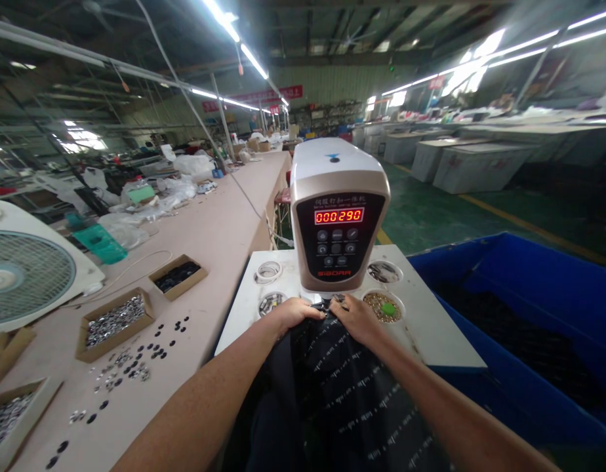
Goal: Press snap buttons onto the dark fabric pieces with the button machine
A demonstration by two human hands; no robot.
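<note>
Dark printed cloth (pixel 352 387) nearest, hanging toward worker, far edge at foot of machine (pixel 340 157). Left hand (pixel 299 313) and right hand (pixel 355 316) on that edge, fingers pinched onto it from either side. Fingertips very near machine's underside: could get nipped if it cycles early. Cloth's own weight could drag edge crooked if either grip slackens.

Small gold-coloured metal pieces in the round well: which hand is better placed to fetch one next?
Probably the right: the right hand is nearer the small gold-coloured metal pieces. The left hand is farther across, and both hands hold the black white-printed cloth.
</note>
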